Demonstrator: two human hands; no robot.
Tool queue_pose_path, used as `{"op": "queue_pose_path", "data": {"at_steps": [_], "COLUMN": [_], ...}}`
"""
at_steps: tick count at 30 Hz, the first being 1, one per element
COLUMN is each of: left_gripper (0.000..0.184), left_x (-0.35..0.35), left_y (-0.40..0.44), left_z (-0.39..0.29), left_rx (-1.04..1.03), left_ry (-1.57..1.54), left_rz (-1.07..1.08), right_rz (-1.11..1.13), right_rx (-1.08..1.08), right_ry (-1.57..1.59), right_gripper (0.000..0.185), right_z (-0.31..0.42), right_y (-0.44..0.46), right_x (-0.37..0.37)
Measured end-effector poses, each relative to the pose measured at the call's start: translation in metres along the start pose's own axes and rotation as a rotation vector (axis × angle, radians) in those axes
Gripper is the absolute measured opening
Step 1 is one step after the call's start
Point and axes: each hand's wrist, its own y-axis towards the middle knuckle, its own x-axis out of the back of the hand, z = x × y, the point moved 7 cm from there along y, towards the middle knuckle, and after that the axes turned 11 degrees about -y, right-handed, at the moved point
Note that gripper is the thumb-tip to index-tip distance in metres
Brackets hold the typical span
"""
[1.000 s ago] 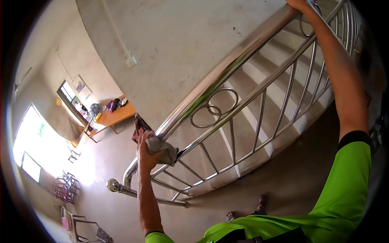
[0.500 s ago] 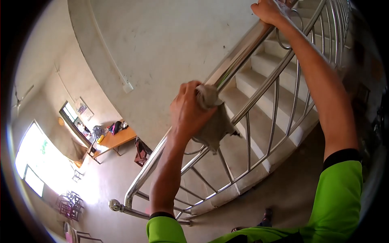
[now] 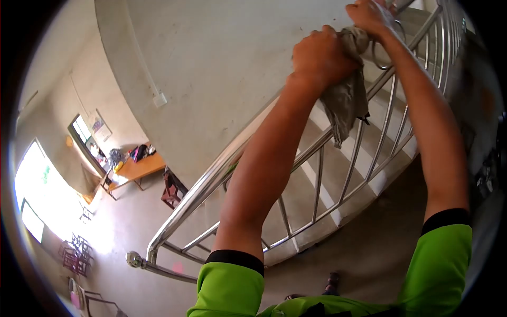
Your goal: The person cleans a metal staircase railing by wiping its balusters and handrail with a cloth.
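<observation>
My left hand (image 3: 323, 59) is closed around a grey cloth (image 3: 343, 105), pressing it over the upper handrail of a stainless-steel stair railing (image 3: 182, 207). The cloth hangs loosely below the hand. Higher up, at the top edge of the view, my right hand (image 3: 371, 17) has its fingers wrapped on the same handrail; part of the grip is cut off. Curved metal bars of the railing run beneath both forearms.
Pale concrete stairs (image 3: 322, 169) rise behind the railing, beside a plastered wall (image 3: 206, 68). An orange table (image 3: 138, 168) with bags on it stands at the left. Wooden chairs (image 3: 76, 256) sit near a bright window. A round ball end (image 3: 134, 259) caps the railing.
My left hand has moved up the handrail with the cloth, closer to my right hand. The right hand stays on the rail, and the view has shifted slightly.
</observation>
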Motion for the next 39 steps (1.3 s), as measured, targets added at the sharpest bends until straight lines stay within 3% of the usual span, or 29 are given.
{"op": "queue_pose_path", "data": {"at_steps": [2, 5, 14, 20, 23, 26, 29, 31, 33, 36, 39], "left_gripper": [0.06, 0.058, 0.06, 0.084, 0.09, 0.084, 0.087, 0.074, 0.068, 0.064, 0.062], "left_x": [0.006, 0.017, 0.087, 0.143, 0.176, 0.209, 0.231, 0.24, 0.241, 0.235, 0.23], "left_y": [-0.013, -0.039, -0.184, -0.324, -0.398, -0.474, -0.534, -0.552, -0.571, -0.572, -0.564], "left_z": [0.011, 0.036, 0.114, 0.204, 0.247, 0.283, 0.317, 0.32, 0.333, 0.339, 0.336], "left_rx": [-0.007, -0.006, 0.117, 0.286, 0.571, 0.448, 0.602, 0.65, 0.693, 0.65, 0.643], "left_ry": [-0.039, -0.068, -0.045, -0.08, -0.014, 0.015, -0.079, 0.046, -0.021, -0.017, -0.088], "left_rz": [-0.022, -0.045, 0.024, 0.032, 0.104, -0.061, -0.11, -0.13, -0.248, -0.246, -0.249], "right_rz": [-0.017, 0.208, 0.321, 0.328, 0.266, 0.39, 0.289, 0.215, 0.239, 0.325, 0.196], "right_rx": [0.064, 0.242, 0.277, 0.266, 0.236, 0.222, 0.323, 0.288, 0.301, 0.262, 0.226], "right_ry": [0.007, -0.106, -0.123, -0.128, -0.007, -0.131, -0.185, -0.112, -0.073, -0.132, -0.117], "right_gripper": [0.041, 0.044, 0.044, 0.047, 0.051, 0.049, 0.049, 0.053, 0.05, 0.046, 0.046], "right_z": [-0.001, -0.001, -0.012, -0.023, -0.027, -0.032, -0.02, -0.014, -0.006, -0.01, -0.006], "right_y": [0.005, 0.031, 0.054, 0.072, 0.075, 0.077, 0.065, 0.056, 0.047, 0.052, 0.047], "right_x": [-0.008, -0.047, -0.065, -0.086, -0.093, -0.095, -0.08, -0.067, -0.058, -0.064, -0.056]}}
